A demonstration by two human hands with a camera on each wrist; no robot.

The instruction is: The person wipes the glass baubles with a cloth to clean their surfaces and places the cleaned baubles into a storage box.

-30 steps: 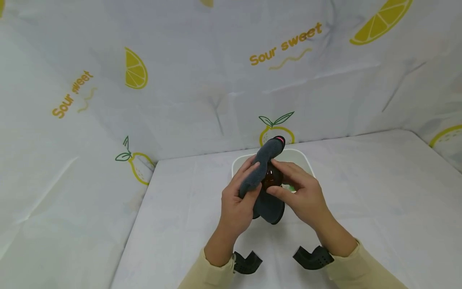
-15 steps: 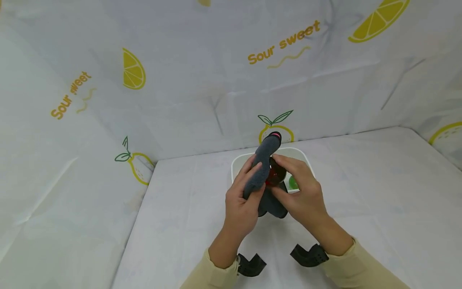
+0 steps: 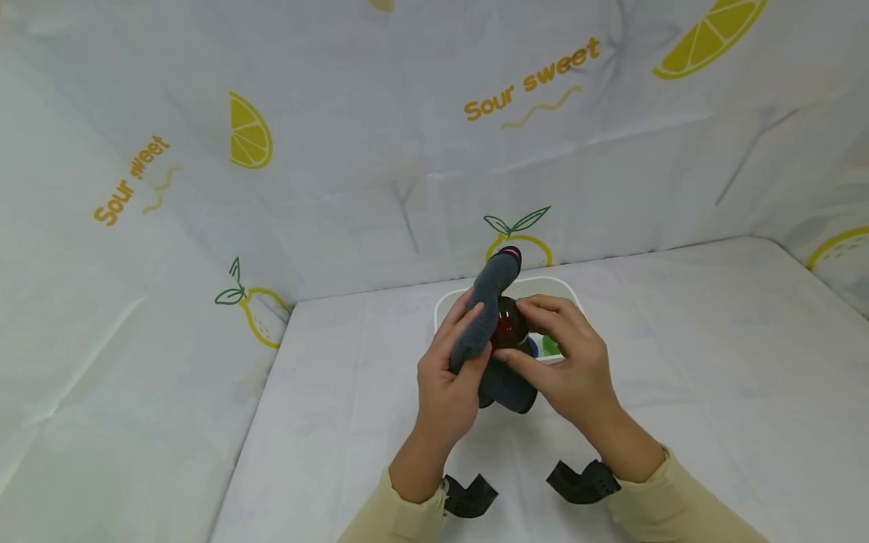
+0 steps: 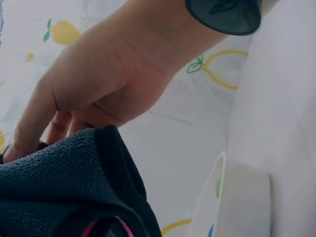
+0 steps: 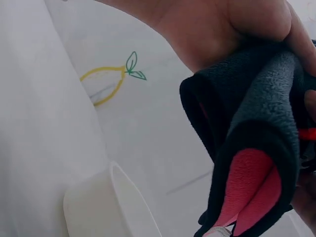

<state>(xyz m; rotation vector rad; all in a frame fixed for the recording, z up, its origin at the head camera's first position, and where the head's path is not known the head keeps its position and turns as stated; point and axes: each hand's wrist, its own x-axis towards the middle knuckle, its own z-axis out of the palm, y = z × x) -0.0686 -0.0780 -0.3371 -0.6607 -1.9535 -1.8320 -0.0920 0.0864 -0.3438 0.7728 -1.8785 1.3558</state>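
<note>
We see a white cloth-covered table (image 3: pixel 679 362) walled by lemon-print fabric (image 3: pixel 339 151). Our left hand (image 3: pixel 444 392) clenches a dark grey fleece cloth with pink lining (image 3: pixel 485 317), now raised slightly higher than a second ago. Our right hand (image 3: pixel 577 373) pinches a small dark red ball (image 3: pixel 508 326) against it, above a white plastic tub (image 3: pixel 543 286).

Cream sleeves (image 3: pixel 668 504), black wrist mounts (image 3: pixel 582 482)

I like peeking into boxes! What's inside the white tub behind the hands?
Inside the white tub you can see something green and a bit of blue. The hands and the gray cloth cover the rest, so what else is in there cannot be seen.
</note>
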